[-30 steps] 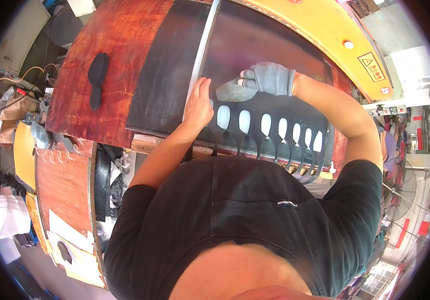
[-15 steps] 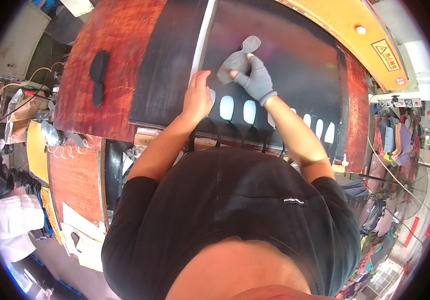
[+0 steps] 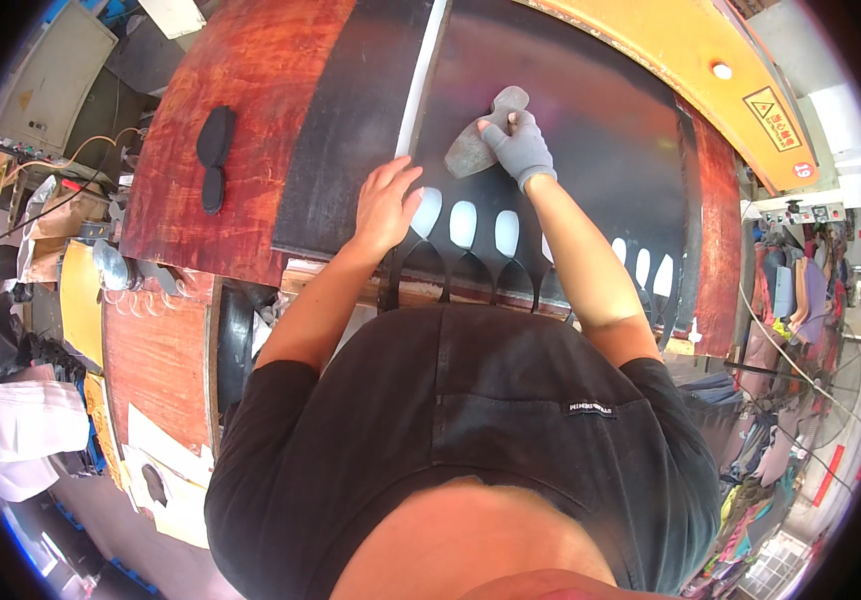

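My right hand (image 3: pixel 522 148), in a grey glove with bare fingertips, grips the narrow middle of a grey sole-shaped piece (image 3: pixel 470 152). The piece lies over the black work surface (image 3: pixel 590 130), its wider end pointing toward me and to the left. My left hand (image 3: pixel 386 205) is bare and holds nothing; its fingers are apart, beside the pale strip (image 3: pixel 418 85) that crosses the surface. Nearer me, a row of white oval-faced pieces with thin dark stems runs along the front edge, among them one white oval (image 3: pixel 462 225) between my forearms. My right forearm hides part of this row.
On the reddish board to the left lies a black sole-shaped piece (image 3: pixel 214 140). A yellow machine beam (image 3: pixel 640 50) with a white button crosses the far right. At lower left stands a wooden table (image 3: pixel 155 350) with papers; cloth pieces (image 3: pixel 800 280) hang at the right.
My right hand has shifted its hold toward the grey piece's narrow middle, and the piece has turned slightly. The left hand's fingers have spread. The whole view has shifted a little.
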The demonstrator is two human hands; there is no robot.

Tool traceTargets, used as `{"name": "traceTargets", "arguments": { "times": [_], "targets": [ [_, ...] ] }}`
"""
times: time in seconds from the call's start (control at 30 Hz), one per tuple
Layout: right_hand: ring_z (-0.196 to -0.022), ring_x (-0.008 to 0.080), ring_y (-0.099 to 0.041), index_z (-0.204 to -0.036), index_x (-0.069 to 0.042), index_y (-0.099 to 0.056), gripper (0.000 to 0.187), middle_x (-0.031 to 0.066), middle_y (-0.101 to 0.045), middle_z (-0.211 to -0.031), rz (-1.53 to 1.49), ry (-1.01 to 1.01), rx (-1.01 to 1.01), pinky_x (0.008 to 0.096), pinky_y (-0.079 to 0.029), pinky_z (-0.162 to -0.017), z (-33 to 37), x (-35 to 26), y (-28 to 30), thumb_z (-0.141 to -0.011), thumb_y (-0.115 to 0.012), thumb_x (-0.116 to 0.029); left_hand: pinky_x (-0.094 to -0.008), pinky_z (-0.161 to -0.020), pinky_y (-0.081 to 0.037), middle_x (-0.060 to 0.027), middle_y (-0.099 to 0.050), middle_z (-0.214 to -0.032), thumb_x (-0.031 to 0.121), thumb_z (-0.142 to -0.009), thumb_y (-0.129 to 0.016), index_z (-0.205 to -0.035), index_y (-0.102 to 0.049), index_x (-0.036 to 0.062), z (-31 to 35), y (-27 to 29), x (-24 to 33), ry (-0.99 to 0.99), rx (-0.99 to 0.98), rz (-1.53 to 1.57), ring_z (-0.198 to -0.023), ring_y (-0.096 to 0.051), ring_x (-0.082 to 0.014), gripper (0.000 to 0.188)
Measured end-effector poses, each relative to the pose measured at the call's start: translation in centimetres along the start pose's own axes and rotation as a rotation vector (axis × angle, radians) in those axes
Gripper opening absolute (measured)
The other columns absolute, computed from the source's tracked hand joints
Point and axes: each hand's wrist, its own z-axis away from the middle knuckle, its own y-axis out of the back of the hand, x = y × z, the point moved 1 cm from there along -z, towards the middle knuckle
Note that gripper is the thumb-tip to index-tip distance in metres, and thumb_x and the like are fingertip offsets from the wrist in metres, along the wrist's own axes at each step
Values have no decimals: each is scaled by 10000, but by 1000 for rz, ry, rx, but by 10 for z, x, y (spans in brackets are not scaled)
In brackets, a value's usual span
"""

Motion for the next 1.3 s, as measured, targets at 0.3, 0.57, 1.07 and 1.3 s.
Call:
{"name": "traceTargets", "arguments": {
  "times": [0.3,0.57,1.07,1.3],
  "targets": [
    [-852,213,-640,-1209,-109,-582,629,105,-637,-1085,355,-342,-412,341,-510,-752,-42,-25,6,-826,-471,-596,-412,-972,-371,-89,-519,-1281,199,-807,-652,-1114,-603,57,2,-2,-2,33,32,52,-1159,-472,-302,341],
    [-795,219,-668,-1095,-91,-648,562,106,-679,-959,349,-346,-209,323,-500,-766,-43,-35,8,-765,-512,-524,-416,-960,-374,-75,-520,-1277,202,-806,-647,-1099,-614,67,2,-6,-4,60,51,52,-1145,-480,-296,324],
    [-1061,283,-605,-1113,-101,-657,589,135,-638,-1133,589,-122,-293,355,-458,-896,-58,-79,-19,-719,-542,-523,-420,-950,-369,-53,-515,-1280,214,-804,-636,-1097,-620,82,3,-3,-2,111,40,80,-1134,-487,-283,322],
    [-1072,273,-600,-1124,-103,-650,585,128,-630,-1154,575,-108,-329,343,-456,-896,-55,-82,-18,-708,-550,-502,-417,-954,-366,-48,-529,-1267,200,-792,-647,-1083,-621,81,2,-4,-1,102,61,80,-1132,-488,-280,315]
  ]
}}
